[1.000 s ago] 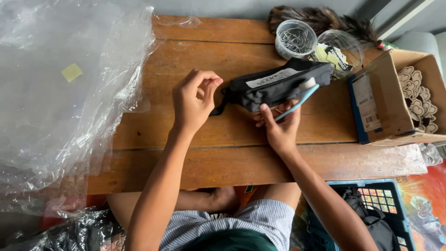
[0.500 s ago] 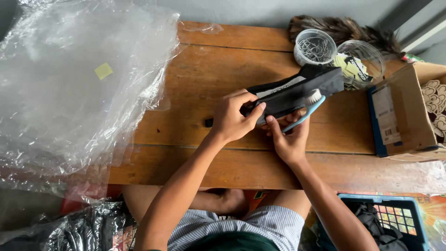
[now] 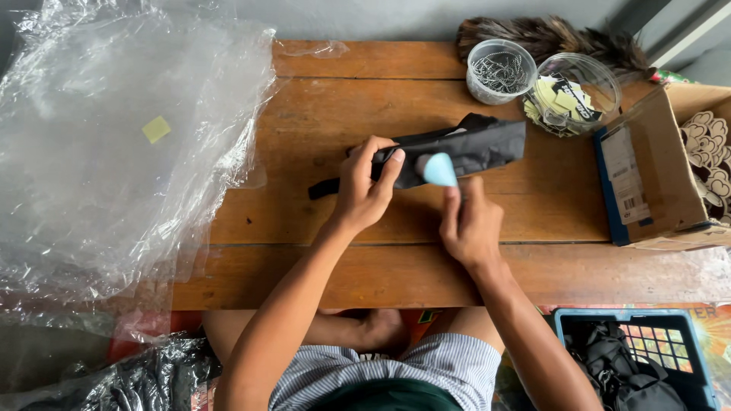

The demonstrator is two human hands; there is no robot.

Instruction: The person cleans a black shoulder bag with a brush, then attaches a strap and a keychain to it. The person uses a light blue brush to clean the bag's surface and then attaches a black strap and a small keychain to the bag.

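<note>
The left hand (image 3: 364, 186) is pressing down on a black folded pouch (image 3: 464, 148) that is lying across the middle of a wooden table (image 3: 320, 129), the fingers curled over the pouch's left end and the thumb tucked below it, so the hand is gripping the fabric rather than lying flat. From that end a black strap (image 3: 324, 188) is trailing out toward nine o'clock along the wood. The right hand (image 3: 472, 224) is sitting just at five o'clock from the left hand, its fingertips pinching a small pale blue tag (image 3: 440, 169) and holding it up against the lower edge of the pouch. At twelve o'clock from the pouch a clear round tub of metal clips (image 3: 499, 72) is standing, and just beside it, toward one o'clock, a second clear tub of paper labels (image 3: 571, 95) is resting. Behind both tubs a feather duster (image 3: 548, 34) is lying along the far edge. At three o'clock an open cardboard box (image 3: 655, 175) is sitting with small heart-shaped pieces inside. A large sheet of clear plastic wrap (image 3: 114, 152) is covering the left side, at nine o'clock. At five o'clock, below the table, a blue crate (image 3: 567, 323) is holding dark items.
</note>
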